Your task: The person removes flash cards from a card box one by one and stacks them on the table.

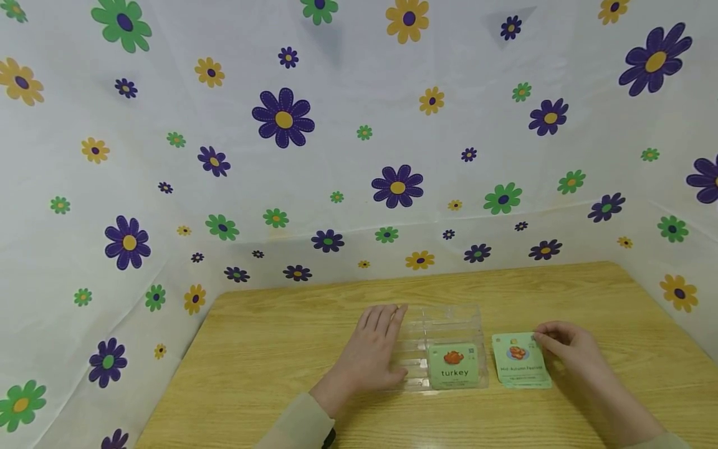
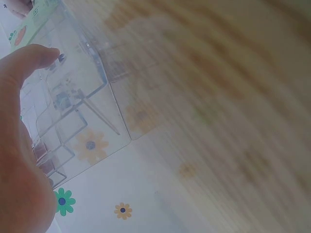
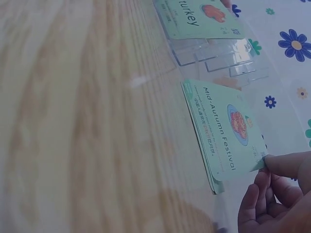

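A clear plastic card rack point(image 1: 415, 318) with stepped slots lies on the table. My left hand point(image 1: 370, 349) rests across its left side, fingers extended toward the far edge. In the left wrist view its thumb point(image 2: 36, 56) touches the clear plastic. A green "turkey" card point(image 1: 453, 366) sits in the rack's right front part. To the right of the rack is a small pile of green cards, topped by a "Mid-Autumn Festival" card point(image 3: 226, 131). My right hand point(image 1: 569, 343) pinches that top card's far right corner between thumb and fingers. Cards underneath show only as edges.
The wood-grain table point(image 1: 269, 349) reaches back to a white cloth point(image 1: 336, 162) with printed flowers. This cloth hangs behind the table and along both sides.
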Demonstrator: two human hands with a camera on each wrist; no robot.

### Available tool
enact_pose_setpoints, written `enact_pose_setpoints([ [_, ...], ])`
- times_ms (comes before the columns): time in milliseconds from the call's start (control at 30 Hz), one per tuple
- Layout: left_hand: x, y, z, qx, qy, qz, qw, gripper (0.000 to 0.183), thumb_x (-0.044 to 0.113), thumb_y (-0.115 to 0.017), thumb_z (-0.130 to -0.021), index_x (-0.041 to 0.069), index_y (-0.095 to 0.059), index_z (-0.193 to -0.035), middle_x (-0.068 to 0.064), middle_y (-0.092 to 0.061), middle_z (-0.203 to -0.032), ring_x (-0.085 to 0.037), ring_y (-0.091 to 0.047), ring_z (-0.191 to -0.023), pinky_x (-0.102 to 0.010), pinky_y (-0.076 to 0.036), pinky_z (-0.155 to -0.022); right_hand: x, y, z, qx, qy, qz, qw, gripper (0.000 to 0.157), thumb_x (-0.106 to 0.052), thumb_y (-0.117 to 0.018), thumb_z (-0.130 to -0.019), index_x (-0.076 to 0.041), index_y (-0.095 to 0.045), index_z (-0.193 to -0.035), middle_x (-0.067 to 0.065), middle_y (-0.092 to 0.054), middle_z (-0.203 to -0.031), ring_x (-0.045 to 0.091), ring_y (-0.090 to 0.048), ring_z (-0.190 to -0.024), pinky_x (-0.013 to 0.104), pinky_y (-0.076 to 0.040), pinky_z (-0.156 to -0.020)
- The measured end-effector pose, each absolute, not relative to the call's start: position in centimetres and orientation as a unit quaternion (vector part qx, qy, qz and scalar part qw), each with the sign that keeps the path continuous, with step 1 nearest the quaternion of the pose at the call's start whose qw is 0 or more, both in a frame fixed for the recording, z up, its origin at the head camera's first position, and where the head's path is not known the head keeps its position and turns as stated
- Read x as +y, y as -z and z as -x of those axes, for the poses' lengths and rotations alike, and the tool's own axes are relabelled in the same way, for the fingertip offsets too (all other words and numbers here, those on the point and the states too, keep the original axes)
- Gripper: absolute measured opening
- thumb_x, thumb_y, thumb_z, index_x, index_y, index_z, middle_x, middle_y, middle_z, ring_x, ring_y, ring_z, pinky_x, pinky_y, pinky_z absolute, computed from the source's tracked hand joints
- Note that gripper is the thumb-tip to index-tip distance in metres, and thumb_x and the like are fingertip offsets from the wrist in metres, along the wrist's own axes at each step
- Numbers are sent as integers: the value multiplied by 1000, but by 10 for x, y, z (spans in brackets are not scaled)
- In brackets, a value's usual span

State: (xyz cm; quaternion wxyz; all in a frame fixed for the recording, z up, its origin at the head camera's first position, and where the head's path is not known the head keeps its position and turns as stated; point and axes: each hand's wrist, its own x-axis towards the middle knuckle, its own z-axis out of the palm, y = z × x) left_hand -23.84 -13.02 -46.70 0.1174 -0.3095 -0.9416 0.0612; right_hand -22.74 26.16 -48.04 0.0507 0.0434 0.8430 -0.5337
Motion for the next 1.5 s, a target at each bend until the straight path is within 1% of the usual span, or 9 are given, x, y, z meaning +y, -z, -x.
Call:
enact_pose_setpoints([
  [100, -130, 466, 239, -943, -63, 307, 113, 116, 65, -74, -84, 8, -19, -168, -11, -40, -162, -28, -40, -148, -46, -32, -129, 262, 483, 228, 841, 537, -43, 51, 32, -14, -60, -107, 12, -63, -124, -7, -67, -96, 1, -58, -83, 19, -55, -74],
  [300, -130, 467, 240, -941, -57, 311, 119, 116, 64, -76, -82, 7, -20, -167, -12, -40, -162, -28, -40, -147, -47, -32, -128, 262, 485, 231, 835, 545, -52, 51, 33, -14, -61, -108, 14, -63, -125, -9, -68, -95, -1, -60, -83, 20, -57, -74],
  [500, -130, 467, 240, -942, -57, 309, 118, 117, 65, -76, -82, 8, -20, -167, -11, -40, -162, -28, -40, -147, -47, -32, -128, 261, 485, 231, 842, 534, -58, 54, 35, -17, -63, -107, 13, -65, -125, -10, -69, -93, -1, -60, -82, 19, -56, -74],
  [867, -131, 468, 239, -942, -57, 309, 117, 117, 64, -76, -82, 7, -20, -167, -12, -40, -162, -28, -40, -148, -47, -32, -129, 261, 486, 232, 855, 513, -61, 51, 39, -20, -66, -105, 12, -67, -126, -6, -72, -96, 0, -61, -83, 19, -53, -74],
  [1167, -130, 468, 238, -946, -59, 302, 101, 117, 63, -75, -84, 9, -16, -169, -10, -38, -164, -27, -39, -149, -46, -30, -130, 261, 490, 235, 870, 488, -55, 37, 33, -15, -68, -102, 12, -70, -121, -1, -76, -96, 0, -61, -80, 19, -54, -71],
  [1300, -130, 467, 237, -947, -57, 300, 97, 116, 63, -75, -84, 9, -17, -169, -10, -38, -164, -27, -39, -150, -46, -30, -130, 260, 491, 235, 881, 469, -54, 22, 32, -16, -71, -100, 10, -72, -118, 2, -77, -95, 2, -60, -78, 21, -51, -66],
  [1400, -130, 468, 238, -947, -57, 300, 96, 116, 63, -75, -84, 9, -17, -169, -10, -38, -165, -27, -39, -150, -46, -30, -130, 258, 491, 235, 888, 457, -52, 10, 31, -16, -73, -98, 10, -73, -116, 6, -78, -96, 2, -59, -77, 21, -50, -64],
  [1500, -130, 468, 238, -947, -60, 301, 99, 116, 64, -75, -84, 9, -17, -169, -10, -38, -164, -27, -39, -149, -46, -30, -130, 258, 491, 235, 891, 451, -47, 4, 30, -15, -72, -99, 10, -73, -115, 10, -78, -98, 1, -59, -77, 19, -51, -64],
])
